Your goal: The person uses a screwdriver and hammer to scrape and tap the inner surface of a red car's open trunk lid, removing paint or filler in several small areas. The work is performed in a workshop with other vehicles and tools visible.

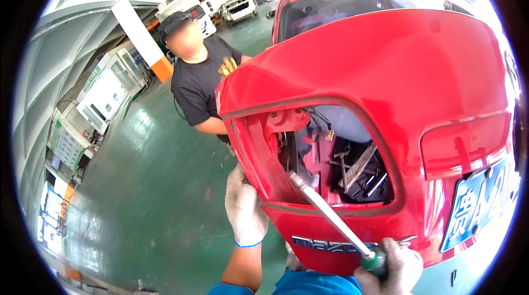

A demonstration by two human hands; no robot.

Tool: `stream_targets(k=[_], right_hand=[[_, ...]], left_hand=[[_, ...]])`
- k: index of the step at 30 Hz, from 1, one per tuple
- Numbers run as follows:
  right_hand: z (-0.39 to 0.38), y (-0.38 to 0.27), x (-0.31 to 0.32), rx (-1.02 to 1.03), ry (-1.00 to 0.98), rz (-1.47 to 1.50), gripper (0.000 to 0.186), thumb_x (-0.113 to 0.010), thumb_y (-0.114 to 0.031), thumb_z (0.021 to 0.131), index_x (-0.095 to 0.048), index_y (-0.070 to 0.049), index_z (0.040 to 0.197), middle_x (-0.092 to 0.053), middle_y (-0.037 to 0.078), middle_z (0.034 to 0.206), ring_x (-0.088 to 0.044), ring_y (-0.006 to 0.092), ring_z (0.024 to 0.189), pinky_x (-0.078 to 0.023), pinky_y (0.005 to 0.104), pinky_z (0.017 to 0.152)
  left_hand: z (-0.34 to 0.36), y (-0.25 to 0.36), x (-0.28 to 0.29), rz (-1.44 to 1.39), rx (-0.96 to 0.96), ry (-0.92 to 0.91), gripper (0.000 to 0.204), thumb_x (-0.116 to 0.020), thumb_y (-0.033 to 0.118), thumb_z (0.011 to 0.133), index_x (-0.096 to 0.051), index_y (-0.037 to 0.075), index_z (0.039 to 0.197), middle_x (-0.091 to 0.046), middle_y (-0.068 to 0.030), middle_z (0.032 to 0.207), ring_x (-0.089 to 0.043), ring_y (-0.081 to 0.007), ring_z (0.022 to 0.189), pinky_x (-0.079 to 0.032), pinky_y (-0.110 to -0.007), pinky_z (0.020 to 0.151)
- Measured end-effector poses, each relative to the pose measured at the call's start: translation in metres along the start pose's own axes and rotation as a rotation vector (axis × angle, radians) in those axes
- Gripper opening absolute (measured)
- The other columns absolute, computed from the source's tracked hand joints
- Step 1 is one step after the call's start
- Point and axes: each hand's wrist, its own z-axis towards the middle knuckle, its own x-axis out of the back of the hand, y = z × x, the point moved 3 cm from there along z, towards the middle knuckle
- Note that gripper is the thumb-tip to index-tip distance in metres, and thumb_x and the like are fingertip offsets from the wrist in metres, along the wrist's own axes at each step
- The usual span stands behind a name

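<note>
My gloved left hand is closed round the left edge of a red car's dented trunk lid, beside a large opening where a lamp would sit. My gloved right hand grips the green handle of a long metal-shafted tool; the shaft points up-left, its tip at the lower left of the opening. Through the opening show wiring, red bodywork and several loose metal tools. A license plate is fixed to the lid at the right.
Another person in a black T-shirt and cap stands at the car's left corner, an arm behind the lid. A green workshop floor extends left and back, with an orange-and-white pillar, a white truck and another car.
</note>
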Motion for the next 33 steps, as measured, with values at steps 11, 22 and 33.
stream_targets(k=[11,22,33], right_hand=[[-0.043,0.069,-0.056,-0.031,-0.208,0.181,0.046,-0.086,-0.028,0.074,-0.072,0.001,0.108,-0.068,0.013,0.074,-0.07,0.0294,0.065,-0.054,0.0416,0.059],[0.013,0.055,-0.049,-0.088,-0.317,0.267,0.07,-0.085,-0.022,0.076,-0.062,-0.002,0.14,-0.066,0.012,0.091,-0.067,0.0286,0.071,-0.054,0.0414,0.06],[0.038,0.041,-0.072,-0.106,-0.522,0.207,0.063,-0.083,-0.027,0.079,-0.067,-0.009,0.138,-0.07,0.01,0.1,-0.07,0.0302,0.082,-0.058,0.0423,0.069]], left_hand=[[-0.062,-0.069,0.018,0.578,0.189,0.327,0.061,-0.063,0.007,0.095,-0.045,-0.004,0.152,-0.06,-0.0161,0.14,-0.061,-0.0254,0.12,-0.045,-0.038,0.11],[-0.084,-0.093,0.045,0.68,0.112,0.369,0.042,-0.068,-0.006,0.093,-0.06,-0.004,0.134,-0.068,-0.009,0.121,-0.062,-0.0178,0.106,-0.052,-0.035,0.097],[-0.1,-0.108,0.062,0.468,0.175,0.434,0.039,-0.075,-0.001,0.092,-0.063,-0.001,0.128,-0.07,-0.0073,0.116,-0.063,-0.0149,0.105,-0.051,-0.033,0.095]])
